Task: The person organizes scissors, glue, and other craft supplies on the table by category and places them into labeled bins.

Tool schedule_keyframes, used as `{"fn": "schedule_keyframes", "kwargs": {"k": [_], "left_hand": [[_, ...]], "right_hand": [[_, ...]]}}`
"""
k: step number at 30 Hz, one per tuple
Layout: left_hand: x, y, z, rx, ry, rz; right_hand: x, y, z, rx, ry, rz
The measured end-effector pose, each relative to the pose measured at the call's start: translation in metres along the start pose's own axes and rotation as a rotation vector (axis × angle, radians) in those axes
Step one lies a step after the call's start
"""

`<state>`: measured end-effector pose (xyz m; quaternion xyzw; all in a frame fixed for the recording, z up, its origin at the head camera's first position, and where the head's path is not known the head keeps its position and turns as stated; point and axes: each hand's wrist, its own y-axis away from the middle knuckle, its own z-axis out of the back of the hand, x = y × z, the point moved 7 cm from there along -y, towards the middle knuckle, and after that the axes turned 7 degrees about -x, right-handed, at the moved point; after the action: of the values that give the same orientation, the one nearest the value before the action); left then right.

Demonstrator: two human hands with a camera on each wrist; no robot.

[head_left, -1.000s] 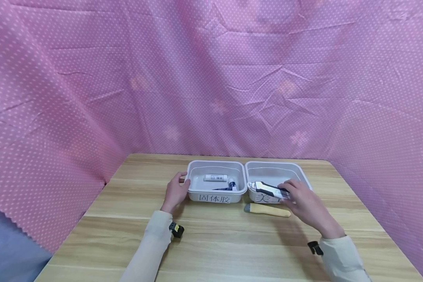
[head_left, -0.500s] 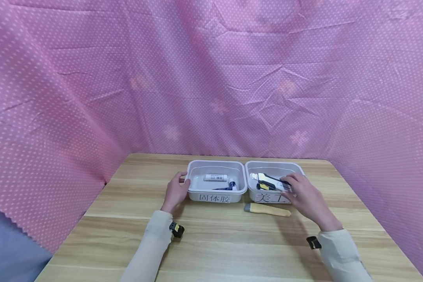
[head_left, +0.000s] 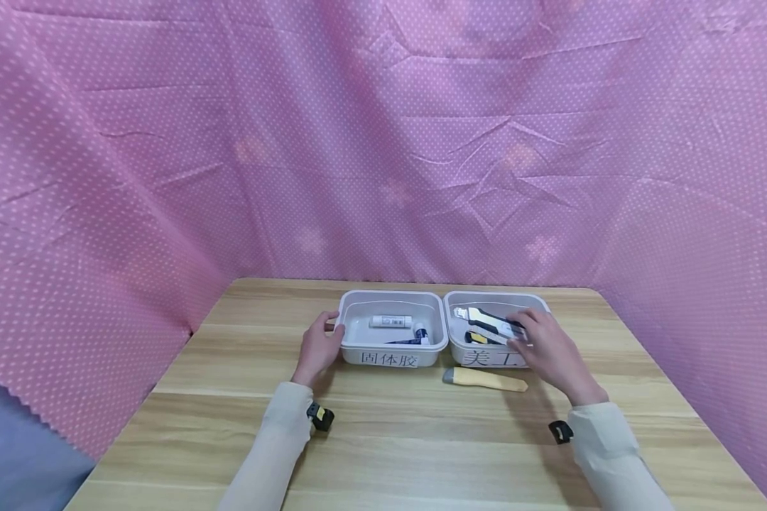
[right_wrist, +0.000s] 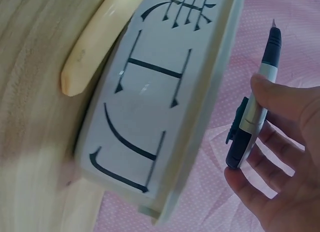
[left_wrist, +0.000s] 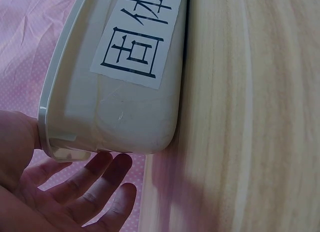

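Observation:
My right hand pinches a silver-and-black utility knife between thumb and fingers, over the right white box. In the right wrist view the knife's pointed tip faces up. A black-and-yellow knife-like item lies in that box, partly hidden by the held knife. At the left end of the left white box, my left hand holds the wall, thumb at the rim and fingertips against the outside. Inside it are a white glue stick and blue-and-white tubes.
A yellow-handled tool with a grey end lies before the right box. Labels with large characters mark both box fronts, and the boxes stand side by side on the wooden table. Pink dotted cloth hangs behind and at the sides.
My right hand has carried the utility knife back from the box's front rim to over its interior. The black-and-yellow item inside has come into sight. The left hand has stayed put.

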<state>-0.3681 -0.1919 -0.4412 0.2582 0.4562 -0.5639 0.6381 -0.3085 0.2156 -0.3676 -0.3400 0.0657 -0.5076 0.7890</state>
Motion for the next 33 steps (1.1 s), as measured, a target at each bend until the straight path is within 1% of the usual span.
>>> {"fn": "schedule_keyframes", "kwargs": {"k": [6, 12, 20, 27, 33], "left_hand": [[0.000, 0.001, 0.000, 0.004, -0.008, 0.004], [0.001, 0.000, -0.001, 0.015, -0.010, 0.026], [0.001, -0.001, 0.001, 0.011, -0.017, 0.015], [0.001, -0.001, 0.001, 0.008, -0.022, 0.013], [0.001, 0.000, 0.000, 0.013, -0.016, 0.017]], "right_hand": [[-0.009, -0.003, -0.008, -0.026, -0.002, -0.015], [-0.016, -0.004, -0.014, -0.023, 0.016, -0.063], [-0.023, -0.009, -0.020, 0.056, 0.037, -0.127], [-0.026, -0.015, -0.025, 0.129, 0.062, -0.143], [-0.028, -0.018, -0.028, 0.181, 0.068, -0.177]]}}
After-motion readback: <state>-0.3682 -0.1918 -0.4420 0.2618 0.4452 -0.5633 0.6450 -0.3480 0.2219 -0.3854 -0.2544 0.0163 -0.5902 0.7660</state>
